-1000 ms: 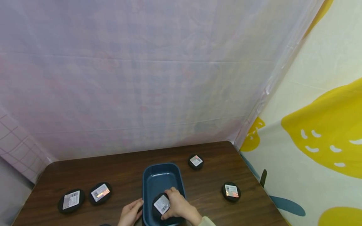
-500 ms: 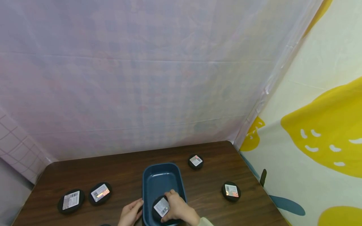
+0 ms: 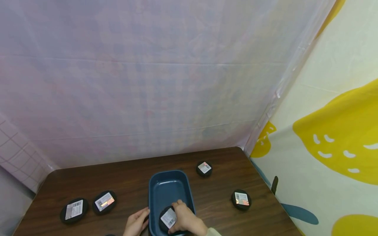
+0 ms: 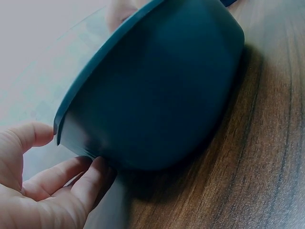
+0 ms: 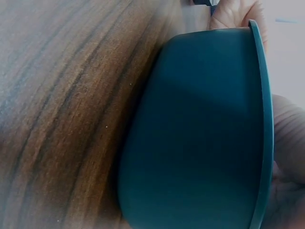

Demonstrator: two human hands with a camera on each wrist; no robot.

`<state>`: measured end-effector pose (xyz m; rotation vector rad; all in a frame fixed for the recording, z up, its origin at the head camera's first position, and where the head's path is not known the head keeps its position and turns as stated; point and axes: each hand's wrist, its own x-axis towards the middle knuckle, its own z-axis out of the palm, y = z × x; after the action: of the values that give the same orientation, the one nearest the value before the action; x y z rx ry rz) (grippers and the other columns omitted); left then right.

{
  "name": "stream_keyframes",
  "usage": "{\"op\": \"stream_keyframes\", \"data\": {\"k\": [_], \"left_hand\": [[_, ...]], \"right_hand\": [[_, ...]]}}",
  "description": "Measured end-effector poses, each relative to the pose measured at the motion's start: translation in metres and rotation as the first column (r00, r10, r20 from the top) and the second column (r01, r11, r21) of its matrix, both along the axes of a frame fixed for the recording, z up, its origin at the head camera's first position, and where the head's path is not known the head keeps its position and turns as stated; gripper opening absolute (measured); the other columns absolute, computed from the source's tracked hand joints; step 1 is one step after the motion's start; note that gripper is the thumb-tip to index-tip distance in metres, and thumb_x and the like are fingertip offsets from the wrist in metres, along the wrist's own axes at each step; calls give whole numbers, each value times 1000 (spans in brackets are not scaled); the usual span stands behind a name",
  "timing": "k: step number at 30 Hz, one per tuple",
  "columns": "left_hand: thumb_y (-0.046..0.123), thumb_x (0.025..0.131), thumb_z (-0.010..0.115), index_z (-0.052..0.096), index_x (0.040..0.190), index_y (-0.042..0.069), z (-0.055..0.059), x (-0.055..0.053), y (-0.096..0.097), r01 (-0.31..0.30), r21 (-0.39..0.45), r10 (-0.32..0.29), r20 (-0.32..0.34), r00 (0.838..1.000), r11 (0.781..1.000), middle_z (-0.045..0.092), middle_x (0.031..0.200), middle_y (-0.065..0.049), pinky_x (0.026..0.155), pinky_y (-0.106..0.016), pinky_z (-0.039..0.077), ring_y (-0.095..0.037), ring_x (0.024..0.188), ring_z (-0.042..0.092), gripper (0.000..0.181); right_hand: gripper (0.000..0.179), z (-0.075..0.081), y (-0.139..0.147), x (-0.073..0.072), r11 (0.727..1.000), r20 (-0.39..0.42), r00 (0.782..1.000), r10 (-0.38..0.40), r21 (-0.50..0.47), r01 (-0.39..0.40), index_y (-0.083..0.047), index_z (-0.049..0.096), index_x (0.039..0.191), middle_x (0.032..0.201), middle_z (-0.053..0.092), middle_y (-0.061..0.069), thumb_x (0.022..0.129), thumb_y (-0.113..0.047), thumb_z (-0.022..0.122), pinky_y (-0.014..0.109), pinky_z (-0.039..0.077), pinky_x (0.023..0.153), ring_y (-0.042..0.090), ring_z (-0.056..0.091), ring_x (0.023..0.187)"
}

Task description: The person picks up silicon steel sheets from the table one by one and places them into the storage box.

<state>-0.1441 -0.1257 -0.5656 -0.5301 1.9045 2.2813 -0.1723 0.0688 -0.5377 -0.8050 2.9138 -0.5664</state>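
A deep blue rectangular tray (image 3: 165, 190) stands on the table. My left hand (image 3: 136, 222) is at its left side; in the left wrist view the thumb (image 4: 35, 135) is on the rim and the other fingers lie against the outer wall. My right hand (image 3: 186, 217) reaches inside the tray's near end. It grips a round black container (image 3: 168, 218) with a white barcode label facing up, thumb and fingers on its right side. In the right wrist view the tray wall (image 5: 200, 124) hides the container and most of this hand.
Labelled round black containers lie about the wooden table (image 3: 133, 177): two on the left (image 3: 74, 210) (image 3: 104, 202), one at the back (image 3: 204, 168) and one on the right (image 3: 241, 200). Another dark edge (image 3: 110, 235) shows at the bottom. A draped sheet (image 3: 147, 98) hangs behind.
My right hand and the black container have shifted slightly toward the near end, lower in the tray. The left hand and the tray have stayed in place.
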Motion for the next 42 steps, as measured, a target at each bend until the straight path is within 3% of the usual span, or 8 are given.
{"op": "stream_keyframes", "data": {"k": [15, 28, 34, 42], "left_hand": [[9, 90, 58, 40, 124, -26, 0, -1, 0, -5, -2, 5, -8, 1000, 1000, 45, 127, -36, 90, -44, 48, -21, 108, 53, 52], [10, 90, 58, 41, 124, -25, 0, 0, 1, 3, -11, -3, -3, 1000, 1000, 47, 126, -36, 89, -42, 50, -23, 109, 53, 51], [8, 90, 58, 40, 123, -26, 0, 1, 0, -3, -6, 3, -19, 1000, 1000, 46, 127, -36, 89, -41, 49, -18, 106, 54, 51], [9, 90, 58, 41, 123, -26, -1, 1, -1, -1, 5, 1, -30, 1000, 1000, 48, 126, -35, 88, -39, 50, -15, 103, 55, 52]], "right_hand": [[74, -7, -1, 4, 998, -73, 997, -15, 66, 20, -8, 59, 99, 82, 48, -4, 39, -32, 95, 19, 45, 56, 9, 48, 70], [74, -8, 0, 5, 998, -51, 999, 2, 59, 1, -8, 58, 101, 83, 48, -3, 41, -31, 95, 20, 46, 58, 10, 49, 73], [75, -6, 2, 4, 999, -40, 999, -4, 34, 6, -8, 60, 103, 84, 48, -4, 41, -34, 94, 20, 46, 60, 10, 49, 72], [71, 8, 12, -4, 996, -45, 999, 5, -92, -9, 0, 62, 109, 89, 54, 1, 51, -28, 91, 21, 50, 71, 11, 53, 80]]}}
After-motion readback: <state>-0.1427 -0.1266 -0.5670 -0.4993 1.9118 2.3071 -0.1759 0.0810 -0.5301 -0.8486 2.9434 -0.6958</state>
